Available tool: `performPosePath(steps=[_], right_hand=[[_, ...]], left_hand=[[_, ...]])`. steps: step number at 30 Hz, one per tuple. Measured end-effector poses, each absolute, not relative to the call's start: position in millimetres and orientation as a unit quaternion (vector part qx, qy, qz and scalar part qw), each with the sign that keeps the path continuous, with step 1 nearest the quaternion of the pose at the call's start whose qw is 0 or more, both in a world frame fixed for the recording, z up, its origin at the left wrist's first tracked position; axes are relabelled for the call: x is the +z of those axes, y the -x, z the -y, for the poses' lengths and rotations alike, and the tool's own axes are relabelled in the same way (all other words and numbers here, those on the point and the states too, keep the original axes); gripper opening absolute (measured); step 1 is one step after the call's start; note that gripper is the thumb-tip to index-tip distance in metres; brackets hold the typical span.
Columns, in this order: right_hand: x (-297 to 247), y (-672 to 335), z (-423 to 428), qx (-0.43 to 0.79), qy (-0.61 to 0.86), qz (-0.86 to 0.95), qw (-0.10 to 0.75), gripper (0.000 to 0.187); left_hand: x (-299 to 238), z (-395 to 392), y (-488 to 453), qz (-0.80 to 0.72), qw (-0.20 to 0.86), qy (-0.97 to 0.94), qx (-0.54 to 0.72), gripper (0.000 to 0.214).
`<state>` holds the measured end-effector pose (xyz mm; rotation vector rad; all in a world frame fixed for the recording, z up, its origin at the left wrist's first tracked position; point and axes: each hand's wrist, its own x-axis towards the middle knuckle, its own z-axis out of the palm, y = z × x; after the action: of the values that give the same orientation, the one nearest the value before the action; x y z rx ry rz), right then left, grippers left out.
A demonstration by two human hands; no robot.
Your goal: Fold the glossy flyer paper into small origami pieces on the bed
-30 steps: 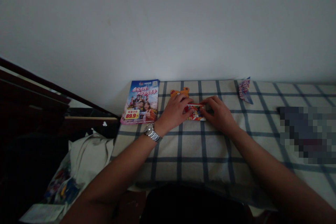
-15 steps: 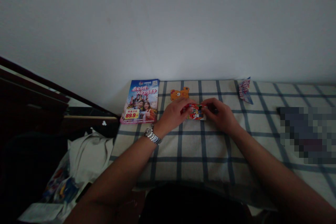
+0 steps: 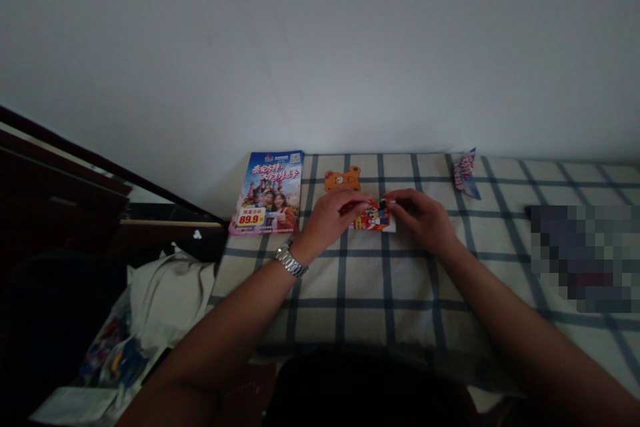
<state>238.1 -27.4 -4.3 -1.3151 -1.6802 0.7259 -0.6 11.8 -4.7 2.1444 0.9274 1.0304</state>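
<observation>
At the far left, below the edge of the worktop, a crumpled pale cloth (image 3: 165, 293) lies over some colourful printed sheets (image 3: 113, 353). On the worktop's left corner, against the white wall (image 3: 320, 47), rests a glossy blue and pink flyer with a yellow price tag (image 3: 269, 192). The worktop itself is covered by a cream cloth with a dark blue check pattern (image 3: 360, 280).

The left hand (image 3: 333, 219), with a silver metal wristwatch (image 3: 291, 260) on its wrist, has its fingers curled and pinches the left upper edge of a small red printed paper with cartoon figures (image 3: 373, 217). Just behind this hand lies a small orange bear-shaped card (image 3: 343, 180), apart from the fingers. The red paper lies at the middle of the worktop between both hands, its near edge on the cloth and its top edge raised slightly. The right hand (image 3: 425, 219) pinches the paper's right upper corner with thumb and forefinger, the other fingers tucked in.

Farther right, near the wall, stands a small folded piece of blue and pink printed paper (image 3: 465, 172), well apart from the hands. At the far right sits a blurred-out dark patch (image 3: 580, 257).
</observation>
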Motion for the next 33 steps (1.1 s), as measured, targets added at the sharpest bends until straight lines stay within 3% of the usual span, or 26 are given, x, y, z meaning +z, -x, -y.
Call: performPosePath(steps=[15,33], right_hand=[[-7.2,-237.2,25.8,0.343,0.540,0.606,0.473,0.032],[-4.4,-238.7,26.5,0.304,0.562,0.628,0.444,0.032]], left_hand=[[-5.4,-9.2,-0.9,-0.350,0.291,-0.806,0.377,0.020],[-9.4,-9.9,-2.5,-0.355,0.306,-0.799,0.377,0.016]])
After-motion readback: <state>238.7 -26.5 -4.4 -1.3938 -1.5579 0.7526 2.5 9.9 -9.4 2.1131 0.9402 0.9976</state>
